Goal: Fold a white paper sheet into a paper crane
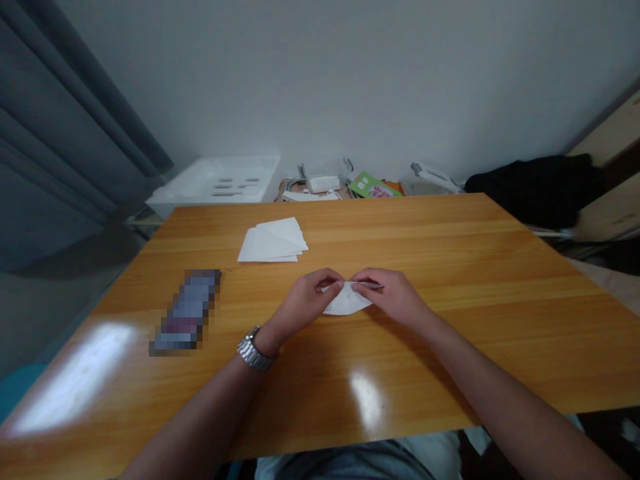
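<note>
- Paper (347,305), white — over the tabletop (500,280), left hand (306,297) at its nine o'clock, right hand (399,293) at its three.
- Fingers (326,274) of both hands pinch its twelve-o'clock edge.
- Loose sheets (273,241) — at its ten o'clock.

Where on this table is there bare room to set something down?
Widest: the wooden table between the right hand and its right edge. Smaller: between the two forearms, nearer the person than the held paper. Crowded: the left half, with white sheets, a pixelated object and the left hand.
</note>
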The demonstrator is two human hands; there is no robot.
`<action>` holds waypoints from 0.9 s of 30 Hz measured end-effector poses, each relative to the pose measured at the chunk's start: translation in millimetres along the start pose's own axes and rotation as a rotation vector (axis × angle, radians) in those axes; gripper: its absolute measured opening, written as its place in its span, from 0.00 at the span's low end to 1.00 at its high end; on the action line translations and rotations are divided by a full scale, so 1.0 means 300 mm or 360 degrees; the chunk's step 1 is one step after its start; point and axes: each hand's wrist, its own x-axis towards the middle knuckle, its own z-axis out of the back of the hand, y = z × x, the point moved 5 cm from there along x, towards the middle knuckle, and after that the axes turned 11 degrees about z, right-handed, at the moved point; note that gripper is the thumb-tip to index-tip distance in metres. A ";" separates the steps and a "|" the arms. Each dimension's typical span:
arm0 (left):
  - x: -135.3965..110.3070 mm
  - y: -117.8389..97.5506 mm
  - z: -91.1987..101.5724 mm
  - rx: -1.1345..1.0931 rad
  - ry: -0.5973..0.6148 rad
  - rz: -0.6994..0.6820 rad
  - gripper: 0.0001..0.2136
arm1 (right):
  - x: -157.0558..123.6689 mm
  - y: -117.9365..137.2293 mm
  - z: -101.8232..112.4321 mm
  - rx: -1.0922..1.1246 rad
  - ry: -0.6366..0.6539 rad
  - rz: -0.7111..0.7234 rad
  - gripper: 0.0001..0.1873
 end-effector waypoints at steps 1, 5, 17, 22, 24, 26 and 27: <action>-0.001 -0.002 0.000 0.0001 -0.0001 -0.0004 0.12 | 0.001 0.006 -0.001 -0.0023 0.0015 0.0019 0.08; -0.003 0.002 -0.007 0.0062 -0.0023 -0.0003 0.10 | 0.003 0.020 -0.005 -0.0091 0.0070 0.0049 0.08; -0.003 0.046 -0.024 -0.0136 -0.0198 0.0214 0.11 | -0.021 -0.092 -0.006 0.0415 -0.0267 -0.0244 0.10; -0.006 0.042 -0.022 -0.0161 -0.0186 0.0207 0.11 | -0.027 -0.111 -0.009 0.0539 -0.0264 -0.0256 0.12; -0.005 0.044 -0.022 -0.0171 -0.0173 0.0205 0.10 | -0.028 -0.112 -0.007 0.0574 -0.0273 -0.0264 0.13; -0.006 0.047 -0.023 -0.0200 -0.0161 0.0209 0.10 | -0.030 -0.112 -0.006 0.0613 -0.0276 -0.0281 0.14; -0.006 0.048 -0.024 -0.0220 -0.0156 0.0212 0.10 | -0.031 -0.113 -0.004 0.0629 -0.0278 -0.0293 0.14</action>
